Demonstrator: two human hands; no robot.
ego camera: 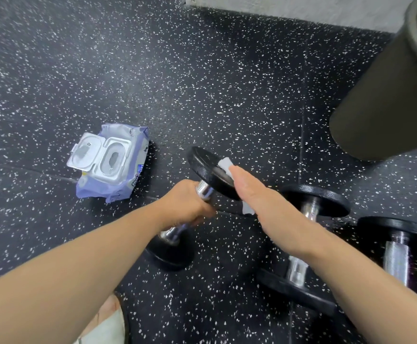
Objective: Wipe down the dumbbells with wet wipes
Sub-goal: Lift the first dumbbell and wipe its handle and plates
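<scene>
My left hand [186, 203] grips the chrome handle of a black dumbbell [208, 167], holding it tilted with its near head [171, 254] low over the floor. My right hand [257, 194] lies flat on the far head and presses a white wet wipe [225, 164] against it; the wipe shows at my fingertips and under my palm. A purple pack of wet wipes [110, 162] lies on the floor to the left with its lid flipped open.
Two more black dumbbells [311, 207] [398, 249] lie on the speckled rubber floor [202, 83] at the right. A tall dark cylinder [386, 95] stands at the upper right, near a pale wall [301, 8]. My foot [108, 319] shows at the bottom edge.
</scene>
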